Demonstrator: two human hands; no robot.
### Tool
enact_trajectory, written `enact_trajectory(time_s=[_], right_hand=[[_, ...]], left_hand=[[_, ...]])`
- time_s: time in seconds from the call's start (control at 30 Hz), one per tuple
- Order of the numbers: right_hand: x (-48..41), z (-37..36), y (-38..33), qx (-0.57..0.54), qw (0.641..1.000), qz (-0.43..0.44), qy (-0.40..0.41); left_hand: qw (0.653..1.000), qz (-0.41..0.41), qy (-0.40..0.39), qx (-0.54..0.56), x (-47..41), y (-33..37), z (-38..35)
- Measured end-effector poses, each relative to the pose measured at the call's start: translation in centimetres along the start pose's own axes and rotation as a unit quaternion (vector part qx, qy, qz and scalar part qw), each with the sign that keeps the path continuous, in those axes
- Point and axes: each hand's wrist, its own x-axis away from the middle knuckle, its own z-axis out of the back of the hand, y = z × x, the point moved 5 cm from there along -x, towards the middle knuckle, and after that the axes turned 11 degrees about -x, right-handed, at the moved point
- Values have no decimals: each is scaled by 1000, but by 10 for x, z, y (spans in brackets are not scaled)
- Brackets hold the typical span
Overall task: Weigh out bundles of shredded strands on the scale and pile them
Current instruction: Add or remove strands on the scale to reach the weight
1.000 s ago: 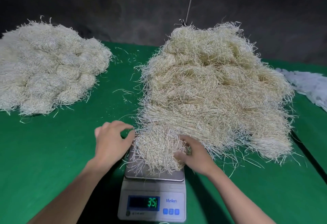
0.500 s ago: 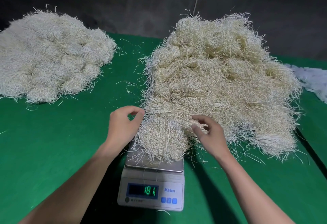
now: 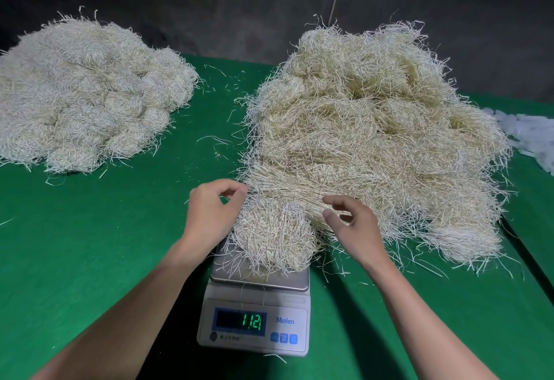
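1. Head view, layout: the digital scale [image 3: 254, 319] sits right in front of me on the green table cover [image 3: 90, 244], its back edge tucked against the big loose heap of shredded strands [image 3: 374, 127]. I judge this is so that strands can be pulled straight onto the pan.
2. The bundle being weighed [image 3: 272, 238] lies on the steel pan [image 3: 260, 277], overhanging its left and front edges and merging with the heap behind it.
3. The pile of weighed bundles [image 3: 90, 94] is well apart at far left, which I take as keeping finished portions separate from raw stock.
4. My left hand [image 3: 212, 214] is at the bundle's left side, fingers curled, thumb and forefinger tips meeting at the heap's edge. I cannot tell whether any strands are pinched there.
5. My right hand [image 3: 353, 226] hovers over the seam between bundle and heap, its fingers loosely bent and spread, gripping nothing I can see. I judge I am adjusting the portion's amount.
6. Hard to make out: the green digits on the display [image 3: 239, 322] look like 112, but the decimal point is unclear. Where the bundle ends and the heap begins is hidden.
7. Cut off: whitish scraps [image 3: 530, 136] run past the right edge, and the pile on the left is clipped.
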Motion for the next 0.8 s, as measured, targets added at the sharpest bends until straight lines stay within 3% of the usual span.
enact_trajectory(time_s=[0.8], right_hand=[[-1,-13,7,-1,999,-10,-35]], left_hand=[[1000,5,-9,-18,-2,-7,-8]])
